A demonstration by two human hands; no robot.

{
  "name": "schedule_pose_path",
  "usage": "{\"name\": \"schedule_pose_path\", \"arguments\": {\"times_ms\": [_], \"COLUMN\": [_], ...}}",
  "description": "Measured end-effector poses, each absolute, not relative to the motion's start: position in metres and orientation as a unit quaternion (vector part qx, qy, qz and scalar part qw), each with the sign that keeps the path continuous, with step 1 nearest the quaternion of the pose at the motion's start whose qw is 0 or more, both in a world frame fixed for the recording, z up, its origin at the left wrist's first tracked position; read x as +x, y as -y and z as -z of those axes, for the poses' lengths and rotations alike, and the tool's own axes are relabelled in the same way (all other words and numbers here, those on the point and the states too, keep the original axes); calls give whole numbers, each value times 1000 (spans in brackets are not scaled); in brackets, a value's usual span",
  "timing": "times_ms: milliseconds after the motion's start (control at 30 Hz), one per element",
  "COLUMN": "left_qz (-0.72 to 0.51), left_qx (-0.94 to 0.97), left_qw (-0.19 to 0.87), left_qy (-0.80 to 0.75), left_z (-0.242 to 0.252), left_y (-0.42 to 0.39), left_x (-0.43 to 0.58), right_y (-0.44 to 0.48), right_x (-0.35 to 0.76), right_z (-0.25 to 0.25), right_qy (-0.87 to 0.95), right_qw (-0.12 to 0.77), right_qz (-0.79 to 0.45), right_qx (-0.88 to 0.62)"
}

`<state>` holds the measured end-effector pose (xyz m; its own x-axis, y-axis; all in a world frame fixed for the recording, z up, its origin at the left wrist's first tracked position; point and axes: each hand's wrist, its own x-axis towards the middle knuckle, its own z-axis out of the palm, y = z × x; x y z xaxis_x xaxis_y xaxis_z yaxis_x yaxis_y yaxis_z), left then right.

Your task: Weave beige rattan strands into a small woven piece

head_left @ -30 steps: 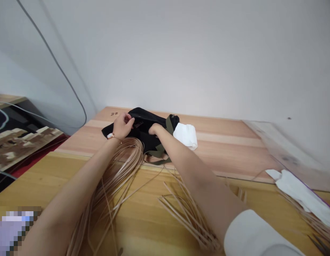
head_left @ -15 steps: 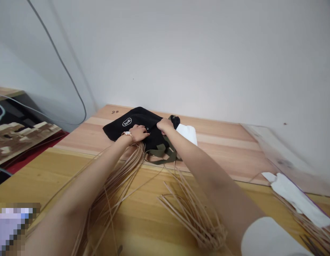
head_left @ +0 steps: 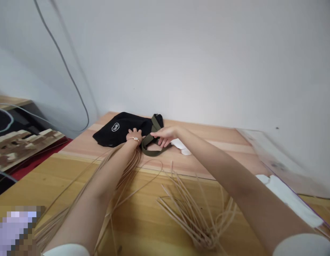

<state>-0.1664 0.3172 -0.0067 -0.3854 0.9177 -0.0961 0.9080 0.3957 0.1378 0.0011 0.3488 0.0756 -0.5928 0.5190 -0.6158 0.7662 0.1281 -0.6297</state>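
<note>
A black bag [head_left: 114,129] with a white oval logo lies against the wall at the back of the table. My left hand [head_left: 134,135], with a bracelet at the wrist, rests on the bag with its fingers spread. My right hand [head_left: 165,135] is just over the bag's olive-green strap [head_left: 151,153], fingers apart and pointing left; whether it touches the strap is unclear. Below my left wrist runs a bundle of long tan strips [head_left: 131,165], partly hidden by my forearm. Beside my right hand lies a crumpled white thing [head_left: 182,145].
A second tan bundle, a woven piece with loose ends [head_left: 199,227], lies at the front. White material [head_left: 290,199] and a clear sheet [head_left: 271,153] are at right. Wooden pieces [head_left: 23,145] stand left; a cable [head_left: 64,64] hangs on the wall. A blurred-out patch [head_left: 15,227] covers the lower left.
My right hand has come off the bag's top and opened near the strap. The bag has shifted left and lies flatter, with more strap showing. My left hand stays on it.
</note>
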Motion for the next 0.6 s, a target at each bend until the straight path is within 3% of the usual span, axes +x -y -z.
{"name": "schedule_pose_path", "arguments": {"times_ms": [100, 300, 433, 500, 600], "left_qz": [-95, -242, -343, -462, -542], "left_qx": [557, 571, 567, 547, 546], "left_qw": [75, 63, 43, 28, 91], "left_qy": [-822, -782, -748, -698, -632], "left_z": [1, -27, -78, -109, -151], "left_y": [-315, -300, -268, -247, -215], "left_x": [-185, -203, -194, -183, -158], "right_y": [-341, -287, -230, -200, -159], "right_x": [30, 113, 173, 203, 249], "right_z": [-113, -196, -237, -250, -258], "right_qy": [-771, -853, -862, -840, -765], "right_qw": [69, -38, -102, -119, -200], "right_qz": [482, 323, 215, 207, 189], "right_qx": [411, 409, 448, 488, 582]}}
